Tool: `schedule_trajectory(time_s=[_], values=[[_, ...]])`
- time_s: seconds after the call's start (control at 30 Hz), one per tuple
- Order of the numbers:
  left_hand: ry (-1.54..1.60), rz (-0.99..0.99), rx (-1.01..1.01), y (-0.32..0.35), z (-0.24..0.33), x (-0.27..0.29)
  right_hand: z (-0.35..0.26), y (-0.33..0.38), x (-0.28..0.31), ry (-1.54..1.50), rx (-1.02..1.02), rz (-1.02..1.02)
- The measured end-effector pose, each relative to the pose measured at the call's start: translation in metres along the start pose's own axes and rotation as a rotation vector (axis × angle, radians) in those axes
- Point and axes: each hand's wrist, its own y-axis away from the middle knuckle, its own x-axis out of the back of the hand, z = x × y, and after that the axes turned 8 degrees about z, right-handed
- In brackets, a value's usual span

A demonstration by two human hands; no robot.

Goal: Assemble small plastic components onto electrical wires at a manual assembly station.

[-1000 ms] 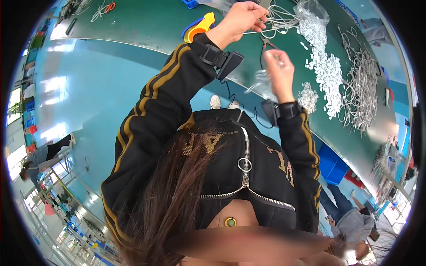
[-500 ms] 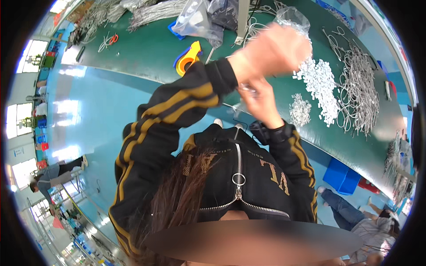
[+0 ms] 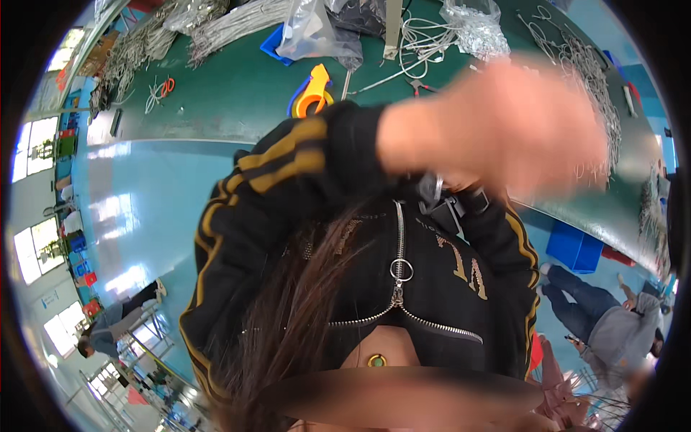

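Left hand (image 3: 497, 126) sweeps blurred across the upper right, close to the lens, its grip impossible to tell; the right hand seems hidden behind it. Nearest, grey wire bundles (image 3: 576, 65) lie on the green worktop (image 3: 237, 101) at upper right, within reach.

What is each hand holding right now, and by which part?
Cannot tell. The left hand is a close blur with no visible object; the right hand is hidden behind it.

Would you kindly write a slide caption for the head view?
Blurred left hand raised close to the camera above a green workbench strewn with wire bundles.
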Motion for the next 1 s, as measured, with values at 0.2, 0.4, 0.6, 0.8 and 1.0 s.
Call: schedule_trajectory(time_s=[0.2,0.4,0.6,0.8,1.0], values=[[0.567,0.534,1.046,0.011,-0.092,0.051,-0.002,-0.035,-0.018,-0.07,0.109,0.027],[0.586,0.47,0.955,0.014,-0.099,0.069,-0.014,-0.044,-0.039,0.065,0.14,0.083],[0.875,0.552,0.9,0.006,-0.107,0.098,-0.01,-0.04,-0.069,0.798,0.394,0.289],[1.034,0.506,0.751,-0.009,-0.078,0.107,-0.012,-0.042,-0.07,0.576,0.283,0.244],[0.995,0.445,0.81,-0.01,-0.051,0.105,-0.023,-0.051,-0.067,0.126,-0.102,0.278]])
